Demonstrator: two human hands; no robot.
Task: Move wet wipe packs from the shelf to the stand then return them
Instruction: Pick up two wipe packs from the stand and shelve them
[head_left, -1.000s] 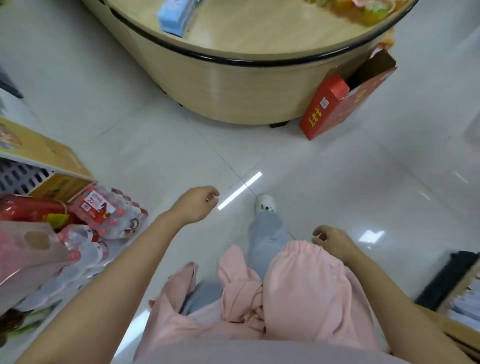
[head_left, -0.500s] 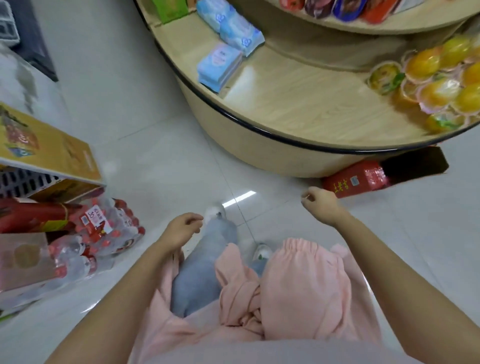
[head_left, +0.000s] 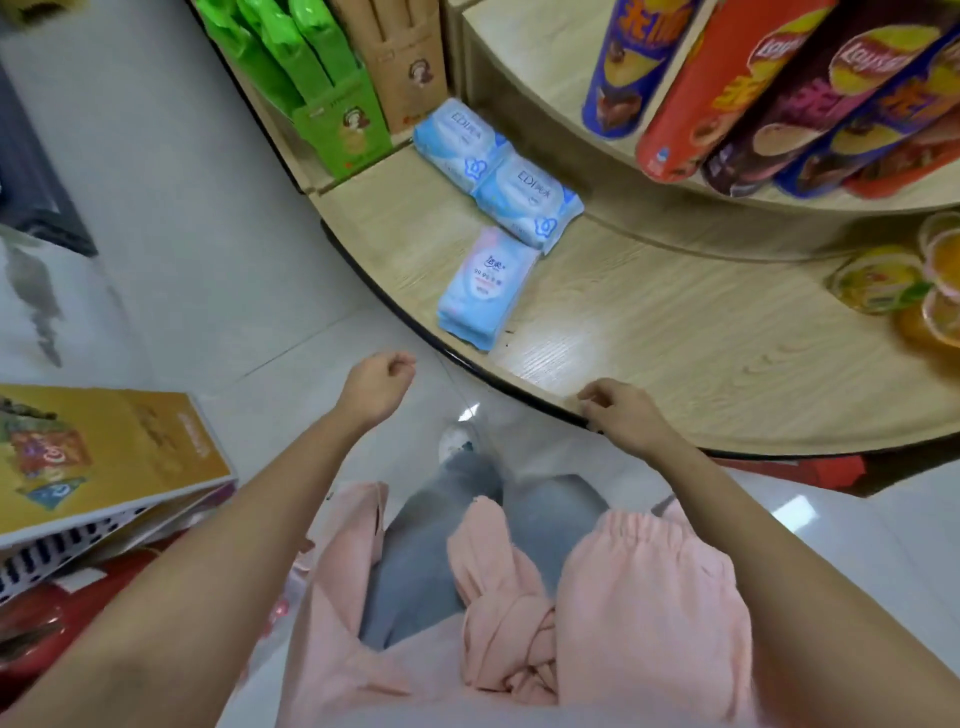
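Three light blue wet wipe packs lie on the round wooden stand (head_left: 649, 332). The nearest pack (head_left: 485, 288) sits by the stand's black rim; two more packs (head_left: 460, 136) (head_left: 530, 200) lie behind it, side by side. My left hand (head_left: 376, 387) hangs over the floor, just short of the rim, fingers loosely curled and holding nothing. My right hand (head_left: 626, 413) is over the stand's front edge, fingers loosely curled, also holding nothing. Neither hand touches a pack.
Green boxes (head_left: 317, 78) and a brown box (head_left: 405, 57) stand at the stand's left end. Chip tubes (head_left: 769, 88) fill the upper tier, fruit cups (head_left: 893, 283) sit at the right. A yellow carton (head_left: 104, 457) on a basket is at my left.
I have stepped closer to the stand and the view has tilted up. Both hands rose forward; the right one now reaches the stand's rim.
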